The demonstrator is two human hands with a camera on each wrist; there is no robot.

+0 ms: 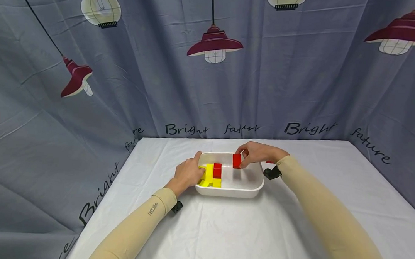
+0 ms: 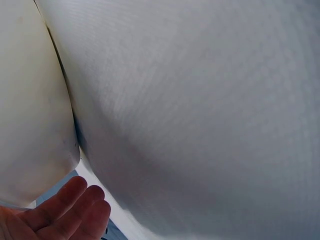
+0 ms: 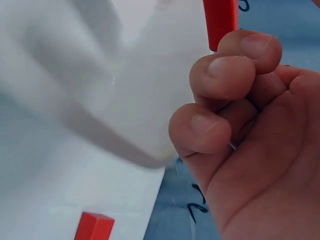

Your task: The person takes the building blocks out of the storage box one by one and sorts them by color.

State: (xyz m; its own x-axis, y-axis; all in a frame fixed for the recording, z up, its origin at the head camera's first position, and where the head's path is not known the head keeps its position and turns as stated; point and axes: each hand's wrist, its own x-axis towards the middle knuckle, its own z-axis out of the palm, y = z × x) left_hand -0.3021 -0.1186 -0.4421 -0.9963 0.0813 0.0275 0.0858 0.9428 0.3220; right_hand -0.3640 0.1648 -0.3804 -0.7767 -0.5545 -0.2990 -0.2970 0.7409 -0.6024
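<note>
A right hand (image 1: 258, 152) pinches a red block (image 1: 236, 161) over the white tray (image 1: 231, 192), apparently mid-placement; the left hand (image 1: 188, 172), fingers extended, rests at the tray's left end. The next move seemingly calls for lowering, then release.

Logged from my feeds: one left hand (image 1: 188, 172); one right hand (image 1: 258, 152). Beige sleeves (image 1: 142, 225), two. Black wrist devices (image 1: 272, 174), two. White-covered table (image 1: 225, 229), one. White tub (image 1: 231, 192), one. Red blocks (image 1: 236, 161), at least three: one hand-held, one on the table, one or more in the tub. Yellow blocks (image 1: 209, 174), several; partly covered, I cannot fix the total. Printed dark-red pendant lamps (image 1: 214, 41), three. Printed round lanterns (image 1: 101, 9), two.
</note>
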